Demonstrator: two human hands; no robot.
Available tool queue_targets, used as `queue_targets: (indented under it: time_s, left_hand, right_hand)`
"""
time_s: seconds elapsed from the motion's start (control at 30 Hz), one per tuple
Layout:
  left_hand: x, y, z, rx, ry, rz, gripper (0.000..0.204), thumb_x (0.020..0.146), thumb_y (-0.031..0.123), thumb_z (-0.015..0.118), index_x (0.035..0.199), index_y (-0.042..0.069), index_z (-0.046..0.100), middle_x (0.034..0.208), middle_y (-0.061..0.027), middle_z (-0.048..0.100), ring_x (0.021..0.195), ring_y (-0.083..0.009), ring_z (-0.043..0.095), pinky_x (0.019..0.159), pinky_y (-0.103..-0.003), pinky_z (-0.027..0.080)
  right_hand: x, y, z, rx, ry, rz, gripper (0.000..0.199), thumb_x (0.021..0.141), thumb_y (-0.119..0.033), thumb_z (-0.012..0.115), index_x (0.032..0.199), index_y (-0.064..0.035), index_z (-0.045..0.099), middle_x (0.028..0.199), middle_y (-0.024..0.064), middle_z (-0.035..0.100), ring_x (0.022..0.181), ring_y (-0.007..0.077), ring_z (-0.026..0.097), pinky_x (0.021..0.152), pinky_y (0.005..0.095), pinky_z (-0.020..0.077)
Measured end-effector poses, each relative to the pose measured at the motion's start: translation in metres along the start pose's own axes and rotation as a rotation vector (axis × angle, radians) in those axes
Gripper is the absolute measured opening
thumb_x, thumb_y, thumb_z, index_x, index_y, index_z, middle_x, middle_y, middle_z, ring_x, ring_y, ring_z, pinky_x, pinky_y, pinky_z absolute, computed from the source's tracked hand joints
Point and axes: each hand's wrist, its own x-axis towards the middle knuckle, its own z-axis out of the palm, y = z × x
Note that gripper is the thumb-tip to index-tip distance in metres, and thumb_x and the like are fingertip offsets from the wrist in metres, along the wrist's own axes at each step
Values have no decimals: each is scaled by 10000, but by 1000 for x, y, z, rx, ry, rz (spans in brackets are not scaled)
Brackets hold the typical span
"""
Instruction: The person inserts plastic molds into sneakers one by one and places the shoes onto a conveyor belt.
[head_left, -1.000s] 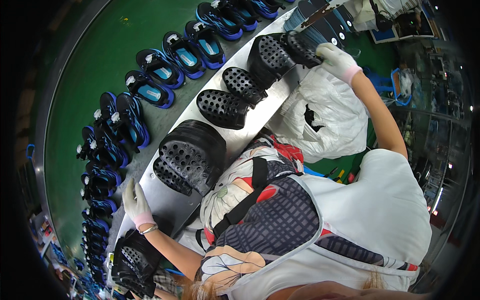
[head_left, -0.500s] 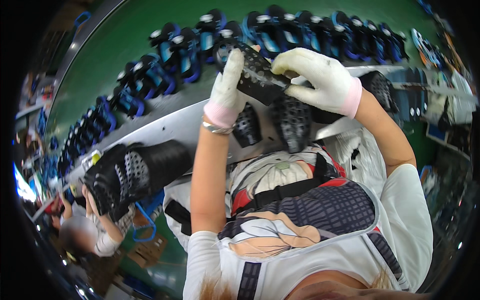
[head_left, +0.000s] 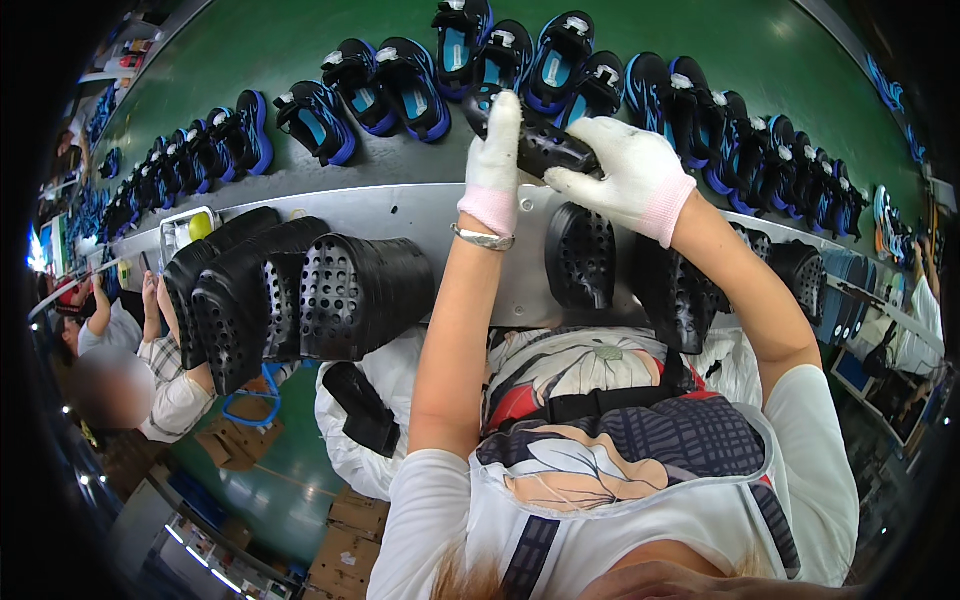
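Observation:
Both my hands wear white knit gloves with pink cuffs. They hold a black plastic shoe insert [head_left: 548,148], curved and glossy, above the metal ledge. My left hand [head_left: 493,160] grips its left end with the thumb laid along the near side. My right hand [head_left: 630,172] pinches its right end between thumb and fingers. Below them, another black insert dotted with holes [head_left: 580,262] lies on the ledge. Beyond my hands stand several black and blue sports shoes [head_left: 558,62] with pale blue insoles.
Nested stacks of black perforated inserts [head_left: 340,300] sit at the left of the metal ledge [head_left: 480,270], with more inserts [head_left: 682,305] by my right forearm. Shoe rows run along the green belt [head_left: 260,50]. A co-worker [head_left: 180,390] is at far left; cardboard boxes [head_left: 345,545] lie below.
The insert has turned in my hands: its hole-covered face showed before, now a smoother, glossy curved side does. The whole view has shifted, showing more of the left stacks.

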Motion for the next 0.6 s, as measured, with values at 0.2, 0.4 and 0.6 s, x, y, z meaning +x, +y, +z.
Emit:
queue_targets:
  time_s: [0.2, 0.4, 0.6]
  left_hand:
    - [27, 8, -6, 444, -20, 26, 553, 854, 536, 568, 944, -7, 627, 760, -63, 617, 718, -165, 600, 659, -316, 485]
    - [113, 59, -96, 1369, 938, 273, 691, 753, 607, 608, 1009, -35, 616, 949, -196, 635, 894, -280, 630, 834, -401, 501]
    - [156, 64, -132, 1746, 1148, -414, 806, 775, 631, 587, 1293, 19, 503, 1336, -149, 498, 1229, -325, 479, 993, -403, 405]
  right_hand:
    - [9, 8, 13, 127, 14, 77, 453, 802, -458, 606, 933, -24, 614, 768, 149, 620, 730, 318, 625, 684, 389, 506]
    - [-39, 27, -56, 1263, -266, 391, 413, 912, -387, 512, 959, 13, 604, 642, 35, 546, 437, 93, 432, 427, 244, 335]
    - [-107, 52, -33, 2092, 121, 399, 703, 868, -500, 586, 1312, 29, 453, 1157, 163, 589, 946, 242, 579, 791, 385, 487]
